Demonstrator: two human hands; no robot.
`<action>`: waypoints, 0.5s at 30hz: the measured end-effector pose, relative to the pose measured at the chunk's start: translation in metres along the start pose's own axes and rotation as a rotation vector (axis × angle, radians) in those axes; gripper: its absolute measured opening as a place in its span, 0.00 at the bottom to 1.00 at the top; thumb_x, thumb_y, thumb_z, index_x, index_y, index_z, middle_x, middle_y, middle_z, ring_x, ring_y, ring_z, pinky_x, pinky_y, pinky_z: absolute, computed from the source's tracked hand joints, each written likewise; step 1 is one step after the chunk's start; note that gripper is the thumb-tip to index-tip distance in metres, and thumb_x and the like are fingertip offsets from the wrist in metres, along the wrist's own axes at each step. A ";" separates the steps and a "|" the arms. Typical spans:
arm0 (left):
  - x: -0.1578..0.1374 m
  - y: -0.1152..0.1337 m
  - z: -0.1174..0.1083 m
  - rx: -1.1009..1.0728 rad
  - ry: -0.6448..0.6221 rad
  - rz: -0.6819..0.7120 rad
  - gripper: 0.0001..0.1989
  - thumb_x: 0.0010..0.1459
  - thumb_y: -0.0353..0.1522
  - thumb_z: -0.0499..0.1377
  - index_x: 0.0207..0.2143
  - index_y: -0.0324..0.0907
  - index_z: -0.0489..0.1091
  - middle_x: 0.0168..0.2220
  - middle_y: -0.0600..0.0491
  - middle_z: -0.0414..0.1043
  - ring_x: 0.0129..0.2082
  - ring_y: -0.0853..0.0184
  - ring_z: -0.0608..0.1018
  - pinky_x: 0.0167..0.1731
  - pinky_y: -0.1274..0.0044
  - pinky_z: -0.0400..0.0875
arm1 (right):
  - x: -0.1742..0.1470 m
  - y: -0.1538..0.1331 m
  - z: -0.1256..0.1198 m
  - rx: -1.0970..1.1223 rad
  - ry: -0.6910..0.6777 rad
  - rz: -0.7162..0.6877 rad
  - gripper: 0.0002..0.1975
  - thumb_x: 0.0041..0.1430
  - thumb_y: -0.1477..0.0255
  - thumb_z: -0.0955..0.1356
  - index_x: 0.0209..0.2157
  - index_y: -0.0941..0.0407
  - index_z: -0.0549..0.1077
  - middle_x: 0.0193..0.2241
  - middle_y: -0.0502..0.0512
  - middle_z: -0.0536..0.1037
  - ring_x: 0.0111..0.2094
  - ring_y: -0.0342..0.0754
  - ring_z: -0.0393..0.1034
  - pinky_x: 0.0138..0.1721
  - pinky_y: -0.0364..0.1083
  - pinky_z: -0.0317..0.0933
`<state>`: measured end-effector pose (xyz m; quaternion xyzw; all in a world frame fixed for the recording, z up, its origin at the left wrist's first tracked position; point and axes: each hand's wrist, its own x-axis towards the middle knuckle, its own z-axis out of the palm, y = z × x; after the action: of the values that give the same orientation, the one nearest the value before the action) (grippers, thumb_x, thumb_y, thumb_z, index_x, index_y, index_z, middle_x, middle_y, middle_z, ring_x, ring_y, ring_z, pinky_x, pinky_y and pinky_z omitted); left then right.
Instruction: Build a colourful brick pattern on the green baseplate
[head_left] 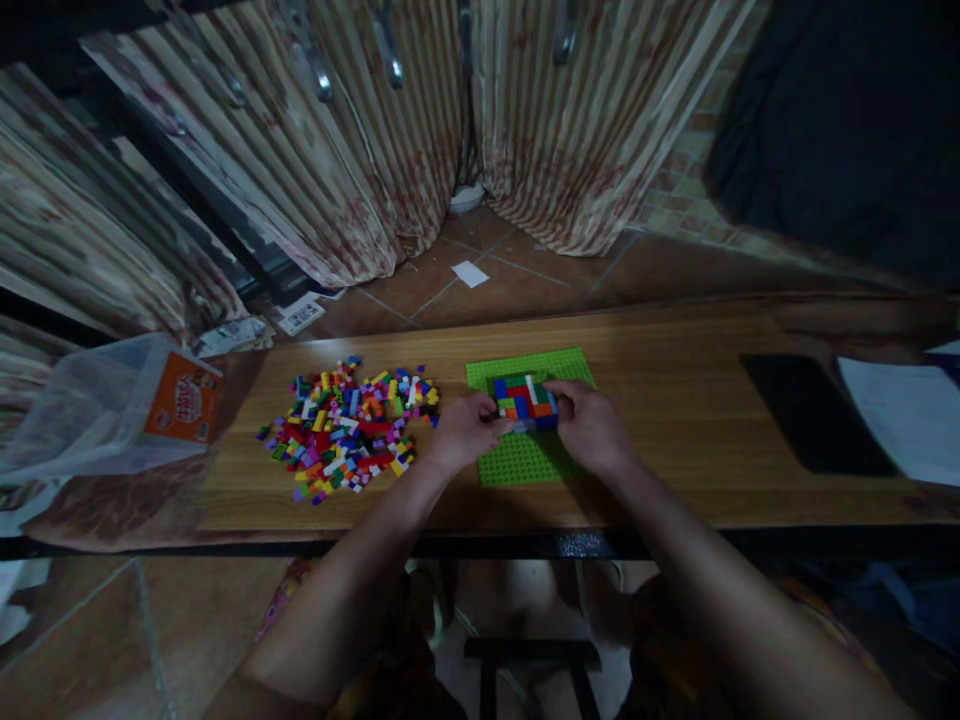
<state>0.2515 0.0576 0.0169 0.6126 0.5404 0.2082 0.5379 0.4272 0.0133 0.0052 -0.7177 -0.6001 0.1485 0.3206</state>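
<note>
1. Well left of the left fingers, a clear plastic box (97, 410) with an orange label (184, 397) runs to the picture's edge; the label's print is too blurred to read.
2. Nearer, just left of those fingers, a pile of mixed toy bricks (345, 430) spreads over the wood-grain worktop (690, 400); its lower pieces are buried.
3. Beyond the fingers, past the worktop's far edge, striped curtains (337, 150), cut off at the top, reach a brown tiled floor (420, 290).
4. The left hand (466, 430) has its fingers clamped on the left end of a multicoloured brick block (526, 400), hiding that end.
5. Under both hands lies a green studded baseplate (517, 465), partly covered; I cannot tell whether the block touches it.
6. The right hand (596, 425) has its fingers clamped on the block's right end; their tips are hard to make out.
7. Well right of the right fingers, a black flat slab (817, 412), too dark to identify, lies beside white papers (907, 415), cut off and illegible.
8. Beyond these, a dark bulk (847, 130) is cut off too.
</note>
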 end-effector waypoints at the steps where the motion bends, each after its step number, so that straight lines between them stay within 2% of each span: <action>1: 0.001 0.000 0.000 -0.010 -0.011 -0.010 0.08 0.50 0.28 0.63 0.27 0.40 0.65 0.19 0.60 0.68 0.18 0.73 0.73 0.18 0.82 0.63 | 0.000 0.000 0.000 0.004 -0.002 -0.007 0.20 0.54 0.81 0.59 0.44 0.57 0.76 0.42 0.60 0.78 0.42 0.52 0.73 0.48 0.52 0.66; 5: 0.002 -0.001 0.000 -0.003 -0.014 -0.010 0.07 0.49 0.28 0.63 0.27 0.40 0.65 0.19 0.60 0.68 0.17 0.73 0.73 0.18 0.82 0.63 | 0.000 0.009 -0.001 0.120 -0.023 -0.005 0.20 0.54 0.81 0.60 0.44 0.55 0.76 0.40 0.56 0.79 0.40 0.49 0.74 0.47 0.52 0.67; 9: 0.001 -0.004 -0.003 0.028 -0.024 0.047 0.07 0.50 0.30 0.64 0.28 0.40 0.66 0.19 0.59 0.70 0.18 0.72 0.73 0.19 0.82 0.64 | 0.003 0.023 -0.003 0.305 -0.074 0.114 0.19 0.55 0.79 0.59 0.45 0.57 0.74 0.38 0.58 0.79 0.33 0.47 0.75 0.37 0.51 0.71; 12: 0.000 -0.003 -0.006 0.017 -0.056 0.063 0.07 0.52 0.33 0.62 0.28 0.40 0.67 0.20 0.58 0.71 0.19 0.72 0.74 0.19 0.83 0.65 | 0.003 0.029 -0.005 0.311 -0.071 0.157 0.18 0.56 0.77 0.59 0.45 0.58 0.73 0.38 0.60 0.79 0.31 0.47 0.75 0.33 0.50 0.71; 15: 0.000 -0.002 -0.006 -0.012 -0.066 0.038 0.09 0.58 0.34 0.57 0.26 0.40 0.66 0.19 0.57 0.70 0.19 0.71 0.75 0.18 0.83 0.65 | 0.003 0.027 -0.006 0.259 -0.072 0.128 0.16 0.57 0.74 0.60 0.43 0.57 0.74 0.38 0.60 0.80 0.31 0.48 0.75 0.34 0.50 0.70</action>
<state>0.2456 0.0605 0.0175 0.6260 0.5096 0.2011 0.5549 0.4521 0.0121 -0.0068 -0.7013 -0.5401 0.2705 0.3784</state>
